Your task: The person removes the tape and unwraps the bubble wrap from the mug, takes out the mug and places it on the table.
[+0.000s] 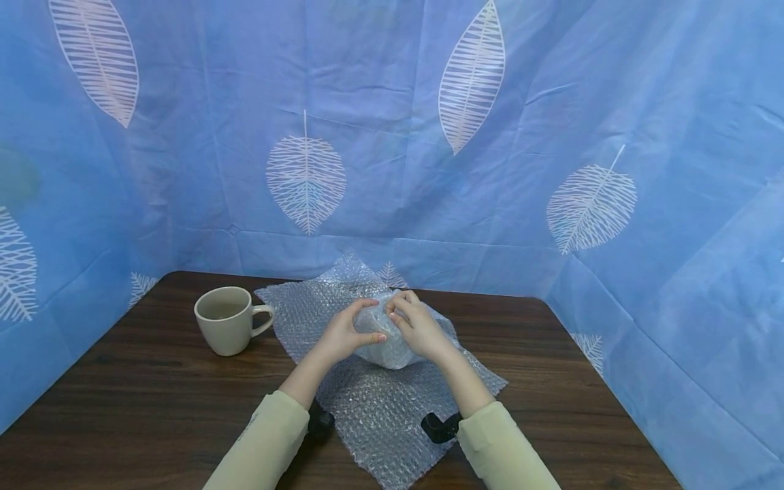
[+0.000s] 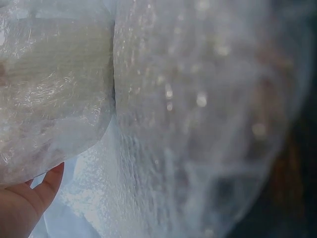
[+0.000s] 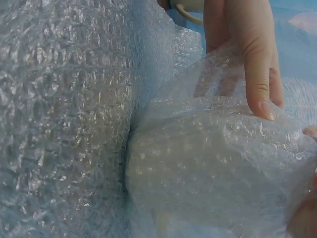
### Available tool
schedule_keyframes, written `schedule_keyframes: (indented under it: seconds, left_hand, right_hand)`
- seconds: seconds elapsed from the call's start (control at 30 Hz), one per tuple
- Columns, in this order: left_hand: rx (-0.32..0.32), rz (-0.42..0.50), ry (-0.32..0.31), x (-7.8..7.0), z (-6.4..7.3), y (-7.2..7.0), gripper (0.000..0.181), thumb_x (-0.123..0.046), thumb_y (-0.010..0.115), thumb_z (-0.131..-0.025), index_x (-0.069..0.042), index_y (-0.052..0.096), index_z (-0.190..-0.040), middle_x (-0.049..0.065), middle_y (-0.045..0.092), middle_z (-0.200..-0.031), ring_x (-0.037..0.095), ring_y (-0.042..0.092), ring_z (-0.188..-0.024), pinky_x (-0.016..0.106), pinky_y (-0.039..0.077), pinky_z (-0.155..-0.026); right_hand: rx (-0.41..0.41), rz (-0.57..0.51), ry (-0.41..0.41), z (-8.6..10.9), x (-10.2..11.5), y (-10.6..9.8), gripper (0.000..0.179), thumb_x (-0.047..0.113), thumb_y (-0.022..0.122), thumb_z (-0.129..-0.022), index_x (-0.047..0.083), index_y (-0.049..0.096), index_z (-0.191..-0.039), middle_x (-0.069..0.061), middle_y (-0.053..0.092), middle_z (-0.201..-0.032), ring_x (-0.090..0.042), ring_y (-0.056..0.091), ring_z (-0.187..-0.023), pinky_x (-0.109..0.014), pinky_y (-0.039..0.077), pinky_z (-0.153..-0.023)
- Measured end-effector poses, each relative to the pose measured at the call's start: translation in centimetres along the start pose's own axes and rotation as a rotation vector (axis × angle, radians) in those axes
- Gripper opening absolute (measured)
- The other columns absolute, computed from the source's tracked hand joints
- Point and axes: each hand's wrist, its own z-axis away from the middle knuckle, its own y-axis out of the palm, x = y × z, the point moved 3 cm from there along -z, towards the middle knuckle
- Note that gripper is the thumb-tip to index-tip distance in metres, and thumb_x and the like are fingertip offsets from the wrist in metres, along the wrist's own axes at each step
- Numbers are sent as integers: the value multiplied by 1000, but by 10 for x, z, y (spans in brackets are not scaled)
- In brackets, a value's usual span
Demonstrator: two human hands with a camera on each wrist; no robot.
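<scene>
A bundle of bubble wrap [image 1: 386,347] stands between the two hands. Something pale inside shows dimly through the layers, its kind hidden. My left hand [image 1: 343,335] holds the bundle's left side, thumb near and fingers beyond; in the right wrist view that thumb [image 3: 260,94] presses on the plastic. At the bundle's top right, my right hand [image 1: 419,328] has curled fingers pinching the wrap. Beneath lies a spread bubble wrap sheet [image 1: 392,422], which fills much of both wrist views up close. A wrapped side [image 2: 54,94] of the bundle appears in the left wrist view.
To the left on the dark wooden table [image 1: 153,381] stands a beige mug [image 1: 226,333], its handle pointing right toward the sheet. Behind the table hangs a blue cloth [image 1: 380,184] with white leaf prints, also covering both sides.
</scene>
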Motion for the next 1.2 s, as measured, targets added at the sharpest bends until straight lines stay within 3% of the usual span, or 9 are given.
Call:
schedule_keyframes:
  seconds: [0.37, 0.6, 1.03, 1.2]
  left_hand:
    - [-4, 8, 4, 1, 0, 0, 72, -33, 83, -75, -22, 50, -138, 6, 41, -146, 35, 34, -134, 61, 36, -98]
    - [-2, 58, -5, 5, -1, -1, 70, -28, 84, -74, -21, 51, -137, 5, 41, -147, 33, 32, -136, 60, 33, -101]
    - [9, 43, -9, 5, -1, -2, 70, -29, 83, -75, -23, 51, -136, 5, 41, -146, 34, 34, -135, 59, 36, -99]
    - [2, 32, 0, 4, 0, -2, 70, -29, 83, -74, -22, 52, -136, 6, 42, -146, 34, 34, -134, 59, 36, -99]
  right_hand:
    - [20, -25, -4, 0, 0, -1, 8, 10, 49, -100, 14, 54, -95, -3, 46, -114, -23, 48, -98, -44, 47, -79]
    - [2, -208, 14, -2, -4, -8, 11, 10, 41, -103, 10, 45, -93, -8, 41, -110, -30, 43, -107, -58, 38, -92]
    - [-25, -276, 59, -3, -3, -7, 13, 11, 41, -103, 1, 46, -96, -9, 39, -115, -31, 36, -120, -61, 32, -99]
    - [-27, -286, 55, 3, 18, -15, 12, 4, 39, -103, -5, 43, -97, -13, 39, -113, -36, 33, -126, -63, 27, -102]
